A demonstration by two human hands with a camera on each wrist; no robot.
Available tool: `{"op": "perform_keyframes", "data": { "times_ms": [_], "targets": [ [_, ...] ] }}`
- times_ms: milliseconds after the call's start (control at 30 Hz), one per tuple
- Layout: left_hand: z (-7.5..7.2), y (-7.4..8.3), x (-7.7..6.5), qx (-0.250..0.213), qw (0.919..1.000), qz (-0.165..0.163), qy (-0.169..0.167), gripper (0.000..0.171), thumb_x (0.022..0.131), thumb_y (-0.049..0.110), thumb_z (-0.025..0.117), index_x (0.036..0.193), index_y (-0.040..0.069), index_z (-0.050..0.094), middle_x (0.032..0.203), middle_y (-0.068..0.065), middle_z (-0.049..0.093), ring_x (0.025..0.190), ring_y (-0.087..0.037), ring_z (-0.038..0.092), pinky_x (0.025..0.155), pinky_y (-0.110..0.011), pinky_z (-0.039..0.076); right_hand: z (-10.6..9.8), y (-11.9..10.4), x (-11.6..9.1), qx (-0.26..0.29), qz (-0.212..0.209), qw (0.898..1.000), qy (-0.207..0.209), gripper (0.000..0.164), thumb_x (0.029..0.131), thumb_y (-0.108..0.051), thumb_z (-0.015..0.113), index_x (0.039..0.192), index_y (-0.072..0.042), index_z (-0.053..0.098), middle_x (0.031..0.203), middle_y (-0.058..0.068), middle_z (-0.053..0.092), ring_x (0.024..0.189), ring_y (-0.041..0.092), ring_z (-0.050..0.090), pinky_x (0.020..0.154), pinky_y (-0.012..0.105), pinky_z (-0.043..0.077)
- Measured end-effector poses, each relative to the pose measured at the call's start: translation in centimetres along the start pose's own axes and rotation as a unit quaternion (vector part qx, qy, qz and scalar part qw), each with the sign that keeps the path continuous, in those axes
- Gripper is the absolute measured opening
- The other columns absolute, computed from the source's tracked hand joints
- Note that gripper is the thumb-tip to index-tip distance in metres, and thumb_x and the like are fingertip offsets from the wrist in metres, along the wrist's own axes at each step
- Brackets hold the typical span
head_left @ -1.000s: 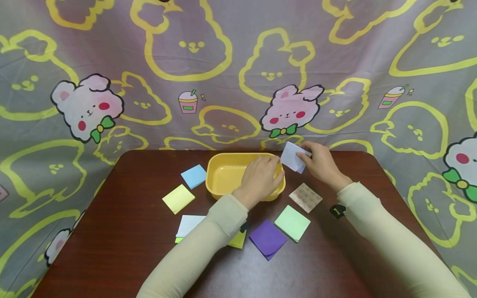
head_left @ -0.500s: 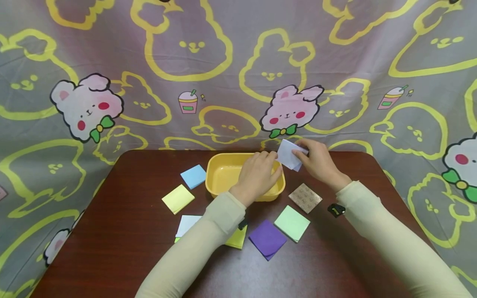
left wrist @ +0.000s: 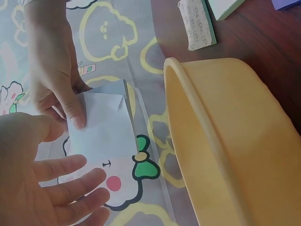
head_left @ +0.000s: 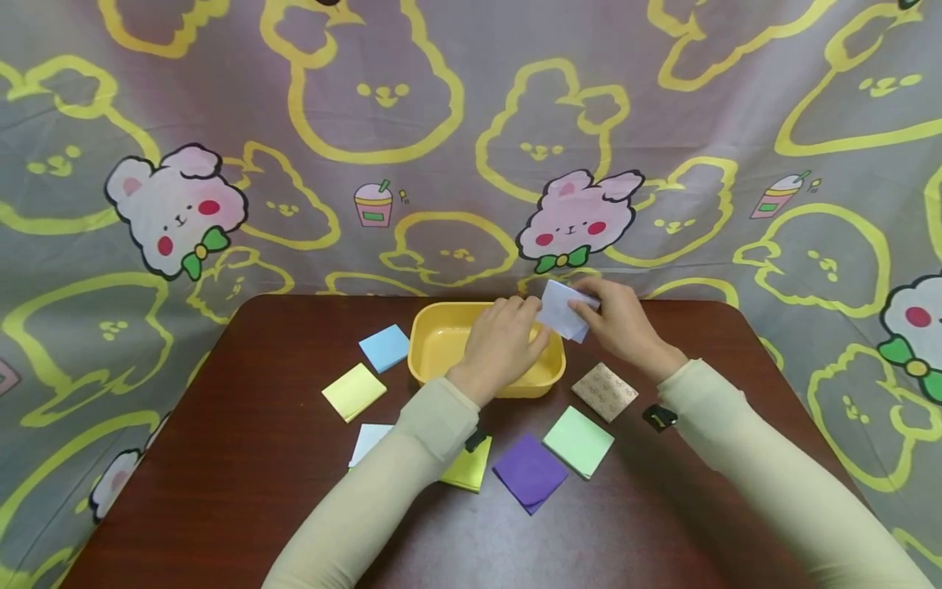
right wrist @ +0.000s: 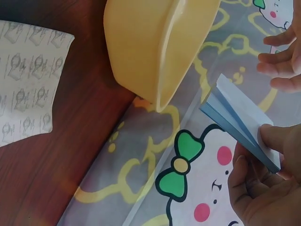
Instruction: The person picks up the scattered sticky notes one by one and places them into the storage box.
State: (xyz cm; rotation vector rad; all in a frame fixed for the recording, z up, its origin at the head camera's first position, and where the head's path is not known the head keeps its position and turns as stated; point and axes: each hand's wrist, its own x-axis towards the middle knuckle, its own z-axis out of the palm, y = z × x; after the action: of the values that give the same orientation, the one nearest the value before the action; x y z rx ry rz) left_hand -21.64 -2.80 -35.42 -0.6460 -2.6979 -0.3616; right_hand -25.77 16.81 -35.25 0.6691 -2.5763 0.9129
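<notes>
My right hand [head_left: 621, 323] pinches a pale blue-white pad of sticky notes [head_left: 565, 311] between thumb and fingers, just past the right end of the yellow plastic basin [head_left: 436, 353]. In the right wrist view the pad [right wrist: 237, 117] is seen edge-on, its top sheet partly lifted from the bluish stack. My left hand [head_left: 500, 345] hovers over the basin's right half and hides part of it. Its fingers [left wrist: 77, 181] are spread and loosely bent beside the pad in the left wrist view, holding nothing; whether a fingertip touches the pad I cannot tell.
Sticky-note pads lie round the basin: blue [head_left: 385, 348], yellow [head_left: 354, 392], white [head_left: 369, 442], yellow-green [head_left: 468, 468], purple [head_left: 530, 473], light green [head_left: 579, 442] and a brown patterned one [head_left: 605, 392]. A patterned curtain [head_left: 441, 147] hangs behind the table's far edge.
The right hand has shifted a little left with the pad, toward the basin. My left hand has also drifted slightly left, its fingers staying near the pad. The pads on the table stay put.
</notes>
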Motion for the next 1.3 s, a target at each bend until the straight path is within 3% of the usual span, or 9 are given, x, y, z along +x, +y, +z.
{"op": "perform_keyframes", "data": {
  "times_ms": [633, 1300],
  "targets": [
    [-0.1, -0.5, -0.4, 0.008, 0.9998, 0.013, 0.014, 0.039, 0.093, 0.039, 0.049, 0.116, 0.009, 0.06, 0.101, -0.004, 0.064, 0.086, -0.018, 0.055, 0.074, -0.031, 0.047, 0.7, -0.8, -0.2, 0.002, -0.005, 1.0, -0.02, 0.02, 0.091, -0.017, 0.059, 0.103, -0.002, 0.065, 0.092, 0.013, 0.068, 0.071, 0.018, 0.062, 0.06, 0.035, 0.052],
    [-0.2, -1.1, -1.1, 0.009, 0.9999, 0.002, 0.005, 0.041, 0.093, 0.039, 0.048, 0.12, 0.01, 0.06, 0.108, -0.004, 0.064, 0.096, -0.019, 0.058, 0.081, -0.033, 0.048, 2.3, -0.8, -0.8, 0.011, -0.004, 1.0, -0.029, 0.014, 0.088, -0.015, 0.062, 0.097, -0.005, 0.066, 0.091, 0.01, 0.068, 0.074, 0.019, 0.061, 0.062, 0.036, 0.05]
  ]
}}
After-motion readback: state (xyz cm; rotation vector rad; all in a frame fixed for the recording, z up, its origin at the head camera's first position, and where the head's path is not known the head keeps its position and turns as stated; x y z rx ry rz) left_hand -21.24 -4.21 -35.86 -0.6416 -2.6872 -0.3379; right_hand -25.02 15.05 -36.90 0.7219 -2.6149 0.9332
